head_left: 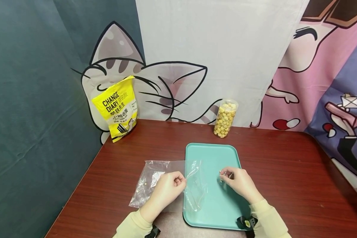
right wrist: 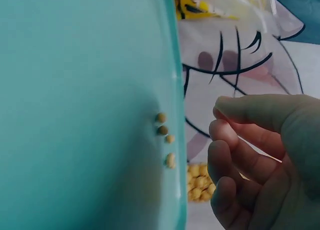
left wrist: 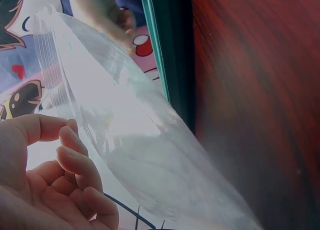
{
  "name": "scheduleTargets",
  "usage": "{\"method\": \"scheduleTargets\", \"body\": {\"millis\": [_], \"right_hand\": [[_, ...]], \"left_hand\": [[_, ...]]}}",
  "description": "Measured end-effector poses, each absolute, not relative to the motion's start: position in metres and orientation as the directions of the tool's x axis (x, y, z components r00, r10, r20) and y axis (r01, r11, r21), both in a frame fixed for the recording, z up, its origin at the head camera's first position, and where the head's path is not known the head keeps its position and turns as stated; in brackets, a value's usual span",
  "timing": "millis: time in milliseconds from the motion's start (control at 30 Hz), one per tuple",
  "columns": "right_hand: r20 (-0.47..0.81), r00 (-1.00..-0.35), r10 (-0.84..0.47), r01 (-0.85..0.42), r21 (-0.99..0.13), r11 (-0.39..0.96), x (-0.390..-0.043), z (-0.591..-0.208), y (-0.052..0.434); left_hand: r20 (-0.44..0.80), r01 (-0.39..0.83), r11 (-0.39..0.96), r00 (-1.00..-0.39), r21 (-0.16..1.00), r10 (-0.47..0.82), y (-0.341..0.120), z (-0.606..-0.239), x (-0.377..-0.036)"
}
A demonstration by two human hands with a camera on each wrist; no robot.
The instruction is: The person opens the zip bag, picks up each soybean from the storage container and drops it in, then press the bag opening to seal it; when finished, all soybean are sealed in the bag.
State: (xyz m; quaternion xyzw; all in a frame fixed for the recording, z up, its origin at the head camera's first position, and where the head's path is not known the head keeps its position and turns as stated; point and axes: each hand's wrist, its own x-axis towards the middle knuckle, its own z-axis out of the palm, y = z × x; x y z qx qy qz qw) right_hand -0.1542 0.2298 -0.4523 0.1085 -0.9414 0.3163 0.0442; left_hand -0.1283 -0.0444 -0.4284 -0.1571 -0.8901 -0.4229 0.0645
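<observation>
My left hand (head_left: 181, 181) pinches the mouth edge of a clear zip bag (head_left: 154, 178), which lies across the left rim of a teal tray (head_left: 214, 155). In the left wrist view the bag (left wrist: 140, 140) stands up beside my curled fingers (left wrist: 70, 150). My right hand (head_left: 224, 173) hovers over the middle of the tray with thumb and fingers curled together; nothing shows between them in the right wrist view (right wrist: 225, 135). Several small tan pellets (right wrist: 165, 137) lie on the tray (right wrist: 75, 115) just by those fingertips. A pellet or two sit inside the bag.
A clear jar of yellowish puffed pieces (head_left: 225, 118) stands behind the tray. A yellow pouch (head_left: 119, 107) leans against the cartoon backdrop at the back left. The dark wooden table (head_left: 285, 172) stretches to the right of the tray.
</observation>
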Motion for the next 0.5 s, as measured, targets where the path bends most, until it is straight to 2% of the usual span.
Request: {"method": "scheduleTargets", "body": {"millis": [200,500], "right_hand": [[0.205,-0.955,-0.212,-0.294,-0.602,0.742,-0.148,-0.441,0.22],[0.271,-0.903,-0.333,-0.428,-0.635,0.643,-0.138,-0.433,0.2]], "left_hand": [[0.259,0.343,0.592,-0.939,0.729,0.224,-0.044,-0.428,-0.127],[0.259,0.346,0.588,-0.938,0.731,0.231,-0.044,-0.427,-0.126]]}}
